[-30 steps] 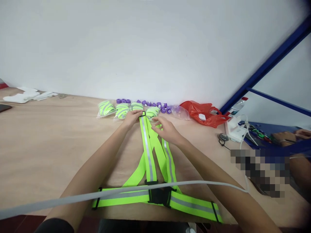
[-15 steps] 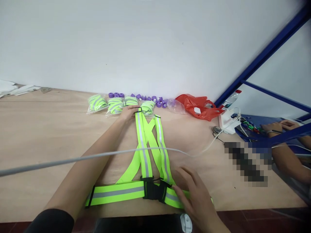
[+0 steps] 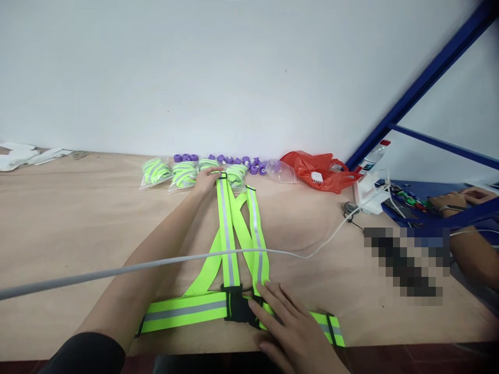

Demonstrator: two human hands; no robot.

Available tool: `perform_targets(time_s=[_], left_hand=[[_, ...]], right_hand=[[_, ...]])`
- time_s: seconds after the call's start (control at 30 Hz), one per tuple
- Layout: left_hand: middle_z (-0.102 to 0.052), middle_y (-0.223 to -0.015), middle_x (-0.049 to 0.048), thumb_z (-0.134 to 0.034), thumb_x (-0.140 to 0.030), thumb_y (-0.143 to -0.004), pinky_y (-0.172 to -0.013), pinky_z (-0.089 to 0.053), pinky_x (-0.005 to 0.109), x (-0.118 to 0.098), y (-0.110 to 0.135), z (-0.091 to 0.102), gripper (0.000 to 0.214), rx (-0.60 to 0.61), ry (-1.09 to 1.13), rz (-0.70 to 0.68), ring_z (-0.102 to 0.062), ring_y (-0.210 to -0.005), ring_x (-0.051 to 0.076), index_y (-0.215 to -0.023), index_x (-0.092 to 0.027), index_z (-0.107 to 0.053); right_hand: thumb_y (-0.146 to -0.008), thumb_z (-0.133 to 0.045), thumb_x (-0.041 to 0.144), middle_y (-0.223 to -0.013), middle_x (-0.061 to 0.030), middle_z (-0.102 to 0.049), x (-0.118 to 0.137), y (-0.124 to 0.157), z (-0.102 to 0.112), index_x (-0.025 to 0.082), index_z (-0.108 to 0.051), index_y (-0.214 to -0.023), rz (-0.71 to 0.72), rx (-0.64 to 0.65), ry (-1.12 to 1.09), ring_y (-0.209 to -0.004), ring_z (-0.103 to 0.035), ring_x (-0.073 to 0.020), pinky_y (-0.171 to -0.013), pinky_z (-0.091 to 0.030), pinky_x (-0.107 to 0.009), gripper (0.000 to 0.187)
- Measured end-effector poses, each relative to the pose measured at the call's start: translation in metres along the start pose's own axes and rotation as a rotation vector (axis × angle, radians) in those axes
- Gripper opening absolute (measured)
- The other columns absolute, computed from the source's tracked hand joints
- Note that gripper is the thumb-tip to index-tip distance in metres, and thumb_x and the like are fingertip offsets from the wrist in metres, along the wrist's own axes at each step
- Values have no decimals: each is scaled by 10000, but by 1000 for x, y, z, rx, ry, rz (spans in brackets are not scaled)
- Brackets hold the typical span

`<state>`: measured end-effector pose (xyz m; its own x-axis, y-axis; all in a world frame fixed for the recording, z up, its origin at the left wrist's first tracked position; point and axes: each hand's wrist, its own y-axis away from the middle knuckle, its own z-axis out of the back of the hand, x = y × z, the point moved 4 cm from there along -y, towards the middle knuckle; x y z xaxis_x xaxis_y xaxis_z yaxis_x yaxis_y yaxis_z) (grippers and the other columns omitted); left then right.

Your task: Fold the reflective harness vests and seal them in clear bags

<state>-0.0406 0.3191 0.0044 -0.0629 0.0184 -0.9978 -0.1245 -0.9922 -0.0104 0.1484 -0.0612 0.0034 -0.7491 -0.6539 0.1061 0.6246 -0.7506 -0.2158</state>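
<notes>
A neon-yellow reflective strap vest [image 3: 228, 244] lies flat on the wooden table [image 3: 78, 218], its waist belt near the front edge and its shoulder straps running away from me. My left hand [image 3: 206, 182] reaches to the far end of the straps and pinches their top. My right hand [image 3: 286, 324] lies with fingers stretched on the belt just right of the black buckle [image 3: 238, 307]. A grey cable [image 3: 117, 270] crosses over my left forearm and the straps.
Several bagged yellow vests [image 3: 183, 174] and purple caps [image 3: 237, 159] line the wall. A red plastic bag [image 3: 322, 174], a clear bottle [image 3: 372, 156] and a white device [image 3: 366, 197] sit to the right. Another person's hands [image 3: 460, 200] work at a blue frame [image 3: 424, 83].
My right hand came down from the far strap ends to the belt, then slid left toward the buckle. My left hand stayed at the strap top.
</notes>
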Motion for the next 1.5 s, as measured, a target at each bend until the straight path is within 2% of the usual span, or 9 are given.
perform_targets(time_s=[0.33, 0.43, 0.57, 0.63, 0.73, 0.9, 1.03, 1.27, 1.5], left_hand=[[-686, -1058, 67, -691, -321, -953, -870, -557, 411, 0, 14, 10, 241, 5, -454, -211, -672, -954, 224, -1119, -150, -659], [-684, -984, 84, -764, -287, -856, -894, -502, 393, -11, 23, 14, 264, -33, -596, -270, -653, -996, 293, -1073, -186, -652], [-672, -1014, 107, -694, -324, -871, -860, -474, 384, -38, 52, 20, 310, -37, -722, -328, -642, -976, 324, -1148, -210, -615], [-674, -948, 78, -663, -343, -879, -846, -477, 372, -49, 82, 29, 323, 21, -764, -351, -647, -911, 297, -1174, -221, -613], [-684, -932, 46, -625, -398, -896, -835, -497, 359, -55, 153, 57, 414, 128, -809, -380, -657, -840, 253, -1275, -238, -577], [-680, -1306, 81, -609, -377, -917, -957, -545, 413, -47, 290, 117, 485, 256, -912, -476, -656, -1166, 308, -1393, -329, -529], [-543, -1521, 40, -646, -353, -897, -1000, -561, 469, -33, 349, 128, 653, 388, -942, -442, -587, -1308, 346, -1517, -425, -452], [-644, -1412, -1, -577, -275, -937, -1035, -547, 501, -10, 363, 121, 497, 403, -972, -444, -637, -1257, 316, -1370, -516, -605], [-648, -1407, -3, -540, -282, -962, -955, -603, 432, -15, 359, 139, 496, 380, -967, -443, -645, -1249, 322, -1404, -504, -574]], right_hand=[[-916, -669, 357, -1549, -92, -502, -4, 3, -6, 238, -460, -1535, 33, -28, 13, -1414, -503, -293, -1139, -468, -438, 664], [-915, -668, 346, -1566, -90, -479, -4, 3, -5, 242, -455, -1539, 32, -15, 4, -1427, -486, -297, -1141, -467, -442, 666], [-918, -661, 334, -1564, -102, -484, -2, 0, -5, 229, -418, -1562, 47, -31, 1, -1412, -503, -307, -1129, -478, -458, 696], [-934, -642, 343, -1574, -105, -471, -2, 1, -2, 222, -372, -1586, 33, -70, -12, -1418, -496, -305, -1127, -482, -449, 716], [-971, -583, 310, -1553, -104, -502, -7, 14, 8, 214, -302, -1615, -25, -189, 23, -1410, -507, -301, -1104, -501, -440, 709], [-978, -562, 257, -1473, -57, -596, -31, 70, 20, 300, -311, -1611, -111, -197, 113, -1300, -617, -280, -1102, -494, -430, 683], [-984, -540, 307, -1439, -77, -623, -50, 111, 25, 321, -354, -1594, -241, -215, 146, -1218, -667, -314, -1013, -560, -477, 638], [-986, -518, 254, -1557, -85, -491, -57, 126, 27, 350, -476, -1520, -306, -160, 19, -1321, -592, -324, -1008, -581, -484, 544], [-918, -671, 352, -1205, -94, -706, -68, 127, 29, 347, -763, -1175, -398, -285, -283, -1104, -716, -274, -914, -620, -361, 273]])
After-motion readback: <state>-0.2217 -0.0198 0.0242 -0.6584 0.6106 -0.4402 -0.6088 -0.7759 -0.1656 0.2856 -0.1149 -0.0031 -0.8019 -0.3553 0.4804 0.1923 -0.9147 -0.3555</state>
